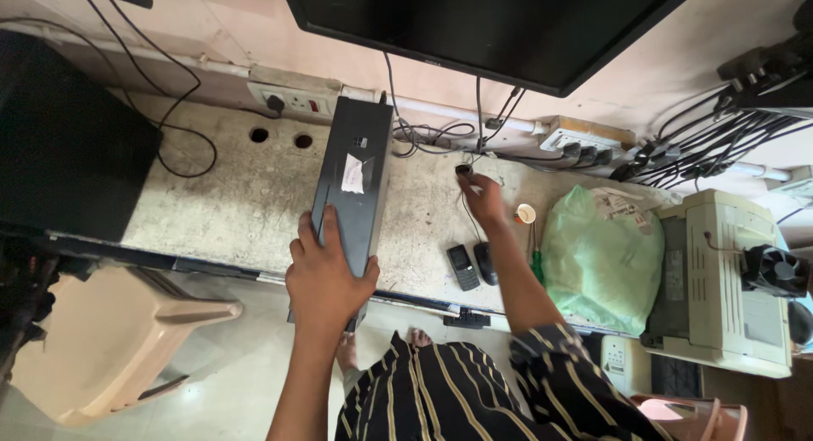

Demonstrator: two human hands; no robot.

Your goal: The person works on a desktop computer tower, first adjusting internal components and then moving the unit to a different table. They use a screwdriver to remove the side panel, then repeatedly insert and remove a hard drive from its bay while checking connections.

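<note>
Beige plastic chair (110, 339) sits at 8 o'clock on the floor, below a black box (68, 144) at 9 o'clock. Grey stone tabletop (237, 204) runs across the middle. Left hand (326, 276) grips the near end of a dark computer case (354, 183), fingers wrapped over its top edge, thumb on the right side; case lies lengthwise, near end overhanging the tabletop's front edge. Right hand (483, 195) at centre pinches a small black cable plug (463, 169), fingers closed on it. Black phone (462, 266) and black mouse (485, 263) lie side by side just below that hand. Green plastic bag (601, 255) at 3 o'clock, white printer (728, 280) beside it. Black monitor (483, 26) at 12 o'clock.
</note>
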